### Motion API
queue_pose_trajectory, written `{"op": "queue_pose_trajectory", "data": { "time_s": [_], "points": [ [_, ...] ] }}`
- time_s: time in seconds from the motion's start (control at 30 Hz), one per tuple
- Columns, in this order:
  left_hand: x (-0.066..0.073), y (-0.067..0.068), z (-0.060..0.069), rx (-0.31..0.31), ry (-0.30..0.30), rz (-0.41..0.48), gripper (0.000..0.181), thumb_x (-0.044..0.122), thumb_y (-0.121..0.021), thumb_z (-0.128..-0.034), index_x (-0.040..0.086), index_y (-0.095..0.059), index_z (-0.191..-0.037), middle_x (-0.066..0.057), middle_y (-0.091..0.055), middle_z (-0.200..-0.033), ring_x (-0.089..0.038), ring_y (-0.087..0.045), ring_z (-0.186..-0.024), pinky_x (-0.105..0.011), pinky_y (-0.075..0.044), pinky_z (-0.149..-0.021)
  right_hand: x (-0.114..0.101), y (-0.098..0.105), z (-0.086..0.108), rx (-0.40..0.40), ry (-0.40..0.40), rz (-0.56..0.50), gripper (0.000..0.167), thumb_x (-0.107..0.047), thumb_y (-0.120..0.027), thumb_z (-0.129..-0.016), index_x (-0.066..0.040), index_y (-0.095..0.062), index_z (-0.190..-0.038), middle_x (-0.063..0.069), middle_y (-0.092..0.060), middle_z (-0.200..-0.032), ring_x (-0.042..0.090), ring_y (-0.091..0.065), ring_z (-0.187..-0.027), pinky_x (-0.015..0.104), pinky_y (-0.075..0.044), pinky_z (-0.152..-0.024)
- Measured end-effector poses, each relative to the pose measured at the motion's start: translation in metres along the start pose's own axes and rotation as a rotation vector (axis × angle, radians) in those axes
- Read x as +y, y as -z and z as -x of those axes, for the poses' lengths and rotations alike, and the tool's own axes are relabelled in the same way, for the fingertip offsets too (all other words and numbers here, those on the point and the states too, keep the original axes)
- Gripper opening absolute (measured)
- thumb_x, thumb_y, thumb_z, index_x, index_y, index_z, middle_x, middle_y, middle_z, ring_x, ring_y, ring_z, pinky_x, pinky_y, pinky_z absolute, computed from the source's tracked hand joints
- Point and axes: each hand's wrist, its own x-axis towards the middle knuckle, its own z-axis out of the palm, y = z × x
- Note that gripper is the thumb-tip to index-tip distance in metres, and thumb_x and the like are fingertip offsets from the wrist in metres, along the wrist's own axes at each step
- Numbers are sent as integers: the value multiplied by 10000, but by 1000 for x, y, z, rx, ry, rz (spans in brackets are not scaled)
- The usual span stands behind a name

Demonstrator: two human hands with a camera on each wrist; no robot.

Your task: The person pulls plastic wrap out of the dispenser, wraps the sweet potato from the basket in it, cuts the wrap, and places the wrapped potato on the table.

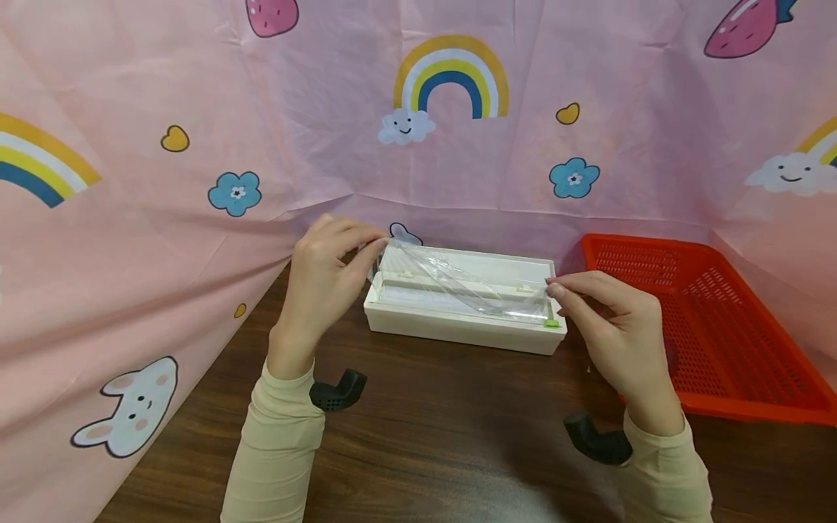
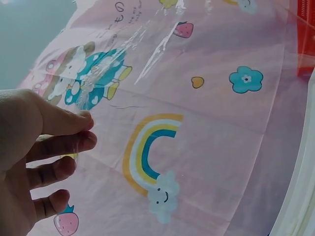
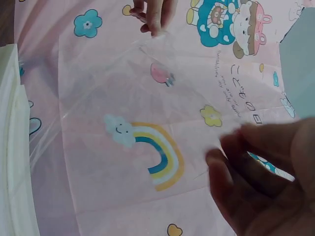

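A sheet of clear cling film (image 1: 458, 280) stretches between my two hands above a long white cling-film dispenser (image 1: 458, 330). The dispenser's lid (image 1: 480, 265) stands raised at the back, and a small green slider (image 1: 553, 324) sits at the right end of its front edge. My left hand (image 1: 330, 269) pinches one end of the film between thumb and index finger, over the box's left end. By the right end, my right hand (image 1: 617, 319) holds the other side of the film at its fingertips. In the right wrist view that hand (image 3: 266, 172) is blurred.
A red perforated plastic basket (image 1: 726, 341) stands on the right, beside the dispenser. Dark wooden tabletop (image 1: 418, 436) lies in front. Pink patterned cloth (image 1: 314, 109) hangs close behind and along both sides. Each wrist wears a black mount (image 1: 340, 392).
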Motion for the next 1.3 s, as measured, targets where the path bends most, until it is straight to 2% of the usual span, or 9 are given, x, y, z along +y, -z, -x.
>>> {"op": "queue_pose_trajectory", "data": {
  "time_s": [0.1, 0.23, 0.37, 0.5, 0.67, 0.83, 1.0, 1.2, 1.3],
  "points": [
    [1, 2, 1, -7, 1, 13, 61, 81, -794, -875, 35, -812, -911, -85, -770, -877, -226, -592, -793, -255, -403, -713, -3, 3, 4, -78, -32, -34, 172, 41, -722, -898, -54, -798, -1020, -135, -753, -924, 53, -659, -794, 135, -522, -712],
    [2, 5, 3, -19, 4, 27, 53, 74, -792, -875, 37, -811, -909, -79, -767, -873, -223, -602, -802, -246, -414, -720, 1, 0, 4, -176, -86, -160, 138, 22, -687, -933, 2, -775, -1037, -33, -777, -943, 100, -717, -863, 171, -564, -785],
    [6, 12, 6, -87, 17, 35, 40, 66, -786, -871, 56, -807, -904, -63, -752, -880, -213, -604, -837, -269, -442, -749, 14, -7, 2, -299, -182, -252, 159, -38, -656, -975, 44, -749, -1074, -38, -790, -975, 98, -751, -911, 211, -582, -850],
    [10, 24, 16, -201, 31, 42, 58, 58, -785, -862, 80, -801, -912, -44, -735, -940, -195, -617, -925, -307, -479, -801, 26, -3, 17, -452, -225, -182, 134, -82, -670, -975, -55, -776, -1052, -52, -783, -967, 77, -729, -903, 217, -582, -825],
    [16, 43, 33, -349, -9, 66, 97, 50, -791, -853, 127, -796, -912, 31, -735, -962, -118, -635, -947, -261, -495, -774, 24, 18, 54, -613, -163, -34, 132, -154, -714, -955, -246, -777, -1026, -103, -756, -966, 75, -689, -894, 236, -567, -783],
    [21, 59, 53, -511, -75, 68, 138, 52, -783, -852, 186, -781, -889, 114, -707, -927, -36, -627, -884, -231, -517, -741, 18, 38, 89, -602, -20, 43, 284, -38, -758, -890, -299, -752, -1000, -144, -726, -953, 34, -665, -883, 134, -528, -803],
    [25, 63, 82, -697, -81, 31, 126, 112, -780, -870, 236, -759, -868, 165, -668, -921, 15, -605, -882, -225, -541, -758, 24, 47, 118, -527, 142, 97, 438, 60, -818, -765, -308, -747, -992, -158, -696, -971, -4, -643, -872, 61, -483, -811],
    [22, 55, 123, -789, -101, 1, 114, 109, -788, -857, 214, -750, -837, 158, -655, -903, 10, -596, -859, -207, -542, -758, 31, 44, 138, -532, 177, 251, 452, 0, -874, -700, -363, -753, -940, -126, -706, -1134, 27, -652, -984, 6, -427, -878],
    [19, 48, 138, -832, -133, -24, 105, 99, -785, -855, 196, -754, -830, 144, -658, -895, -1, -592, -838, -202, -534, -734, 34, 39, 142, -556, 213, 257, 438, -18, -879, -692, -367, -757, -928, -103, -718, -1186, 54, -649, -1030, 2, -416, -910]
  ]
}}
